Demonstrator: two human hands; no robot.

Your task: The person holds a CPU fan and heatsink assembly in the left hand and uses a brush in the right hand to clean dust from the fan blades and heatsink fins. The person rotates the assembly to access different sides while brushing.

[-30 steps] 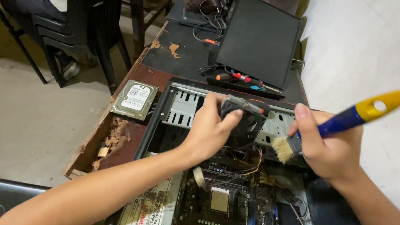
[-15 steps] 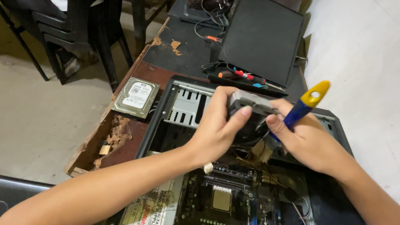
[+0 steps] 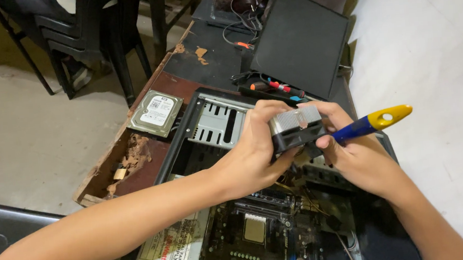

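The cooler, a block with silver fins on top and a black fan frame below, is held just above centre of the frame, over the open case. The left hand has it: thumb and fingers wrapped around its left end and underside, a closed grip that carries the weight. The right hand meets it from the right, fingertips touching the right end, while the same hand pinches a brush whose blue and yellow handle sticks out toward the right edge of the frame. The bristles are hidden behind the hand and cooler.

The cooler's long axis runs left to right, tilted slightly upward at the right, with the finned face turned up toward the camera. It lies between the two hands, and the left is the one truly around it; the right is only at its end.

Below, at lower centre, the motherboard shows the bare processor. A hard drive lies on the counter at upper left, and a dark panel leans at upper centre beside some screwdrivers.
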